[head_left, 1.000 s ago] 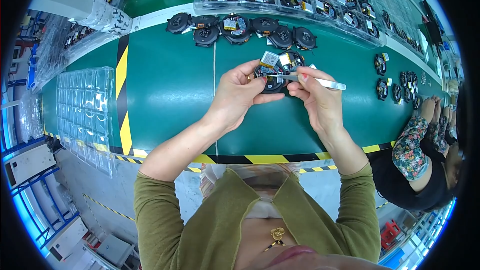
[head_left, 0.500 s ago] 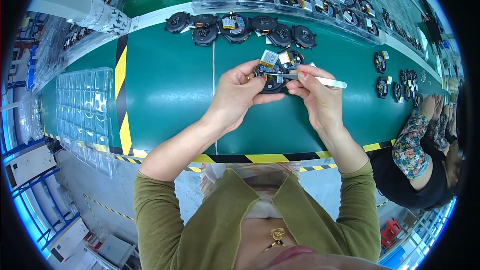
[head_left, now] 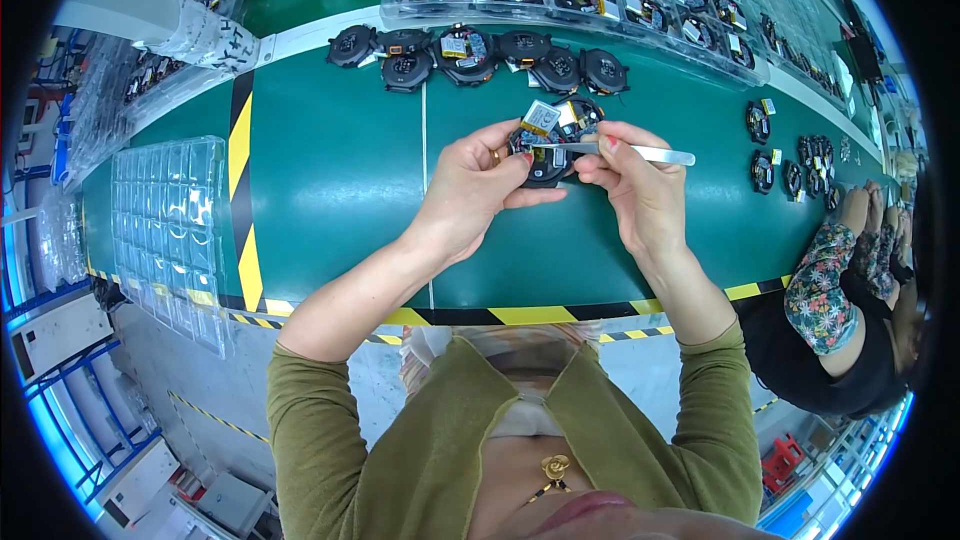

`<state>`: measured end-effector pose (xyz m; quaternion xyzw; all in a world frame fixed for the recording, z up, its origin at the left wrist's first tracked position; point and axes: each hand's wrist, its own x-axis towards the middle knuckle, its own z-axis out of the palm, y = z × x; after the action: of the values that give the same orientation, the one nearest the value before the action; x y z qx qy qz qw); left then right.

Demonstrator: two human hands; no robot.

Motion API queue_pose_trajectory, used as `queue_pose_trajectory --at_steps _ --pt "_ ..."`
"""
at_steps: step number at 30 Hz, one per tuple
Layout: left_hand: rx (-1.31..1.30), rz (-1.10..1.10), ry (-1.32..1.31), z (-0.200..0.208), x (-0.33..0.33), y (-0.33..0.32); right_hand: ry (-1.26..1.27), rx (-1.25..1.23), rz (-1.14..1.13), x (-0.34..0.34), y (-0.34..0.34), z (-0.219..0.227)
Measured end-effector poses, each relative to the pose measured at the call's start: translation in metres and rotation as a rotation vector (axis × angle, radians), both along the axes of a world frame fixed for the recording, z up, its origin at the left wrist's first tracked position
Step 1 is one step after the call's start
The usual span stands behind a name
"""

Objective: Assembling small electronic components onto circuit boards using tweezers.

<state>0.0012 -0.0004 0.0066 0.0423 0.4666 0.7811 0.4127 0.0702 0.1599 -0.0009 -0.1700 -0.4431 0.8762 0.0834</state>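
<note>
My left hand (head_left: 480, 180) grips the left edge of a round black watch body (head_left: 545, 169), its thumb on the open inner side and its fingers around the rim. A silver battery pack (head_left: 541, 118) with a yellow edge stands up from the far side of this body. In my right hand (head_left: 630, 165) is a pair of metal tweezers (head_left: 664, 154), held between thumb and fingers. Their tips point left into the inside of the body, near my left thumb; what they touch is too small to tell. Just beyond lies another open watch body (head_left: 590, 113).
Several round black watch bodies (head_left: 405, 70) lie in a row behind my hands. A clear compartment tray (head_left: 455, 13) full of such bodies stands farther back. At left lies a clear plastic tray (head_left: 170, 220). More watch bodies (head_left: 763, 172) and a co-worker's arm (head_left: 822, 285) are at right.
The tweezers and my right hand have shifted very slightly at the watch body. My left hand keeps the same grip, and the rest looks the same.
</note>
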Motion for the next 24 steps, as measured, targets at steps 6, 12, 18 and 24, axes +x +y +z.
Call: queue_pose_trajectory --at_steps 6,12,18,24 --pt "0.091 0.009 -0.037 0.0044 -0.0033 -0.0018 0.083 0.095 -0.026 0.0028 -0.0089 0.0021" --pt "0.178 0.041 -0.072 0.0045 -0.0044 -0.004 0.143 0.119 0.015 0.0031 -0.0083 0.0013" --pt "0.153 0.038 -0.027 0.0032 -0.0045 -0.0052 0.148 0.075 0.025 0.0038 -0.0072 0.0023" --pt "0.157 0.029 -0.016 0.0058 -0.0037 -0.0058 0.2 0.092 0.057 0.0024 -0.0002 0.0034"
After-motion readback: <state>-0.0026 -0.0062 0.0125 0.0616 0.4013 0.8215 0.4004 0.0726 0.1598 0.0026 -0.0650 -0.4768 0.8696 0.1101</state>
